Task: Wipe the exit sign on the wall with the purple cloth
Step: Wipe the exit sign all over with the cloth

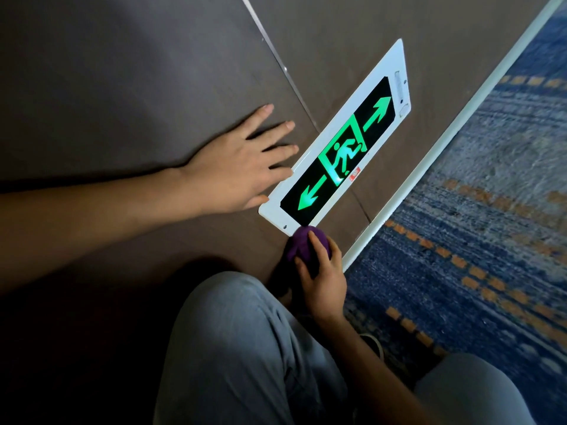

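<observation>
The exit sign (343, 148) is a long white-framed panel low on the brown wall, its black face lit with a green running figure and two green arrows. My left hand (245, 167) lies flat on the wall beside the sign's upper left edge, fingers spread, fingertips touching the white frame. My right hand (322, 280) grips the bunched purple cloth (302, 243). The cloth touches the sign's lower left corner.
A white skirting strip (454, 142) runs along the base of the wall (122, 72). Blue carpet with orange dashes (475, 240) covers the floor to the right. My knees in grey trousers (245, 348) fill the lower part of the view.
</observation>
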`<state>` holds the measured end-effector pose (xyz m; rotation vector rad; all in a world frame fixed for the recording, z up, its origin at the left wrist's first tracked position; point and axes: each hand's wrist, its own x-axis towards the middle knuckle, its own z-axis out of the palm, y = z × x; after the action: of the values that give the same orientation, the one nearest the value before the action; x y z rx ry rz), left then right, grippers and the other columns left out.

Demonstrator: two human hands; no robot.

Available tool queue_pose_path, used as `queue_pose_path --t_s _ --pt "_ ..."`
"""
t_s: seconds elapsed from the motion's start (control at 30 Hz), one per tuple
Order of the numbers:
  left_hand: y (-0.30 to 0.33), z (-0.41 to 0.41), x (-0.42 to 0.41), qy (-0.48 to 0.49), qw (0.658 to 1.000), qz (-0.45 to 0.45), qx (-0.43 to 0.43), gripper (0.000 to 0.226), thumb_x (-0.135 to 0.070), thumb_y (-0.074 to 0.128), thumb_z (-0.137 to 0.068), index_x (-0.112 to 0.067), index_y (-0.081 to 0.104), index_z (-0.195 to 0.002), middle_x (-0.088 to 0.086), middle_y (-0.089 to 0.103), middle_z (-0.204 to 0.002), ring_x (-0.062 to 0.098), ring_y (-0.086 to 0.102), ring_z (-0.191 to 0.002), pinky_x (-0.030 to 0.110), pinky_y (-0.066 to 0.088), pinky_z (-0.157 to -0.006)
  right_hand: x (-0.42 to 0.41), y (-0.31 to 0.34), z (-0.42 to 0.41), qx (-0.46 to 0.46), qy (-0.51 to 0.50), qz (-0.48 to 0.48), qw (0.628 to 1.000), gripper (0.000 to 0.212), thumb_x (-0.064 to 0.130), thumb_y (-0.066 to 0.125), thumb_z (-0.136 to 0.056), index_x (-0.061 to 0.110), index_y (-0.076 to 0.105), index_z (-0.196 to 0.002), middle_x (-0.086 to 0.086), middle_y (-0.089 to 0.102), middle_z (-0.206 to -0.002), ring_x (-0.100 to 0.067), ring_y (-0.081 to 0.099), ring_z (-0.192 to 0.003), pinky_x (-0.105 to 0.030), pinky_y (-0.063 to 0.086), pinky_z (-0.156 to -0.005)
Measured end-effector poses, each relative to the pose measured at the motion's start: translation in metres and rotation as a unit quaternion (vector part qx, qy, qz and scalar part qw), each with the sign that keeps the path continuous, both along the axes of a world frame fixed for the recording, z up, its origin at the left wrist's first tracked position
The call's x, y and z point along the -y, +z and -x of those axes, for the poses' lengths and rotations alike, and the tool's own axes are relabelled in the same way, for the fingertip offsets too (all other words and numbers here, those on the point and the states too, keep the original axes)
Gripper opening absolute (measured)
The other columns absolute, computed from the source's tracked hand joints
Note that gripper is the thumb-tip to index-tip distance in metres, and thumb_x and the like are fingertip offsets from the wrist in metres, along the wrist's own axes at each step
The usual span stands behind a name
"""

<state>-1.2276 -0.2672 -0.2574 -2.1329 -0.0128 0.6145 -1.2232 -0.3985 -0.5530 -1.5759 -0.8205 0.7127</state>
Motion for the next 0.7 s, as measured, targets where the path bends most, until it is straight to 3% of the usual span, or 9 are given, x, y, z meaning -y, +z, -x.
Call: queue_pose_path --t_s 0.1,0.4,0.53,0.7 --pt "-0.003 -0.005 0.000 0.007 1.000 0.002 -0.001 0.061 -0.057 0.051 -0.094 -0.023 0.054 -0.144 0.010 0.046 -0.159 0.041 0.024 -0.155 0.066 0.012 -0.123 0.000 0.000 0.006 -0.034 -0.008 0.013 0.999 0.062 0.040 0.070 -0.094 0.044 0.044 -0.151 0.003 0.041 -0.157 -0.018 0.055 -0.133 -0.024 0.043 -0.095" --pt "-0.005 -0.005 -0.002 0.020 0.997 -0.060 -0.040 0.071 -0.062 0.041 -0.096 -0.023 0.038 -0.155 0.008 0.023 -0.170 0.041 0.008 -0.158 0.063 0.006 -0.126 -0.054 0.014 -0.070 -0.075 -0.075 0.041 0.993 0.054 0.034 0.064 -0.098 0.040 0.048 -0.150 0.000 0.046 -0.154 -0.020 0.054 -0.131 -0.027 0.041 -0.087" --pt "-0.003 -0.007 -0.001 0.026 0.995 -0.072 -0.063 0.073 -0.063 0.039 -0.097 -0.024 0.031 -0.159 0.009 0.016 -0.172 0.043 0.003 -0.158 0.063 0.005 -0.126 -0.075 0.018 -0.112 -0.114 -0.107 0.049 0.987 0.055 0.037 0.061 -0.099 0.043 0.045 -0.151 0.001 0.047 -0.152 -0.018 0.059 -0.123 -0.021 0.040 -0.082" --pt "0.002 -0.021 -0.007 0.018 0.991 -0.084 -0.098 0.073 -0.067 0.025 -0.098 -0.031 0.018 -0.161 0.007 0.006 -0.173 0.042 -0.005 -0.158 0.064 -0.002 -0.125 -0.069 0.023 -0.089 -0.152 -0.101 0.041 0.982 0.056 0.041 0.055 -0.102 0.037 0.041 -0.156 -0.002 0.039 -0.160 -0.024 0.050 -0.138 -0.034 0.042 -0.108"
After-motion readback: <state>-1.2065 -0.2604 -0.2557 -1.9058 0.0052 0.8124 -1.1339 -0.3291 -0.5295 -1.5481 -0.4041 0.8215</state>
